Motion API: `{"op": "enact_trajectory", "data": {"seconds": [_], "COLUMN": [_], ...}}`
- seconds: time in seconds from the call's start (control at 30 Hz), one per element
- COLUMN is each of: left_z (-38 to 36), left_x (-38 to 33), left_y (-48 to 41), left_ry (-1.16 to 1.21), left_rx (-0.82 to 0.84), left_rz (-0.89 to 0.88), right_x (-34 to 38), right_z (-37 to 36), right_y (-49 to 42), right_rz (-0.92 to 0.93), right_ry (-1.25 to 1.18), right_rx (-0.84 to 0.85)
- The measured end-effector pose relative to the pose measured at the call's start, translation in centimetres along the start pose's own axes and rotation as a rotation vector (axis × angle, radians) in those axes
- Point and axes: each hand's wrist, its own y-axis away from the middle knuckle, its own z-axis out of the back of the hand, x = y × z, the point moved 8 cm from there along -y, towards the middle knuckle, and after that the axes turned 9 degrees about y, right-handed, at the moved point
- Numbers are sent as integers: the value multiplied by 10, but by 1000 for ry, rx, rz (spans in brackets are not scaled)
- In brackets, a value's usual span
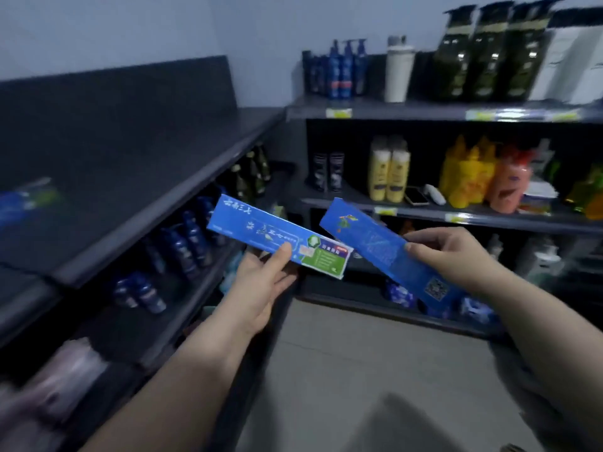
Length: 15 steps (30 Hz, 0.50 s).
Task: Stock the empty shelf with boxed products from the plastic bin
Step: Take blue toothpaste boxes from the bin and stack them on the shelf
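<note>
Dark shelving stands at your left and ahead, above a grey floor (326, 353). Your left hand (261, 288), palm up, pinches the near end of a blue box (261, 233), thumb on top. Its length points up-left toward the front edge of the top shelf (130, 164). Your right hand (450, 256) grips a second box (375, 243) mid-length, which also slants up-left, just beside the first.

A shop — dark shelves (424, 110) of toiletry bottles (388, 171), price tags (339, 113) along the edges.

Two long blue boxes hang tilted and apart in the air. The left box (261, 233), green-labelled at its near end, is pinched by the left hand (257, 288). The right box (375, 246), code square showing, is in the right hand (453, 256).
</note>
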Motion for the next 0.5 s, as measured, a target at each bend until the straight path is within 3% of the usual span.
{"op": "enact_trajectory", "data": {"seconds": [0.3,0.5], "left_z": [166,279], "left_x": [-161,-236], "left_y": [-33,-24], "left_ry": [103,30], "left_rx": [-319,-697], "left_rz": [-390,-643], "right_x": [198,296], "right_z": [-163,-256], "right_y": [-117,-153], "right_rz": [449,663], "right_ry": [-50,-56], "right_rx": [90,146]}}
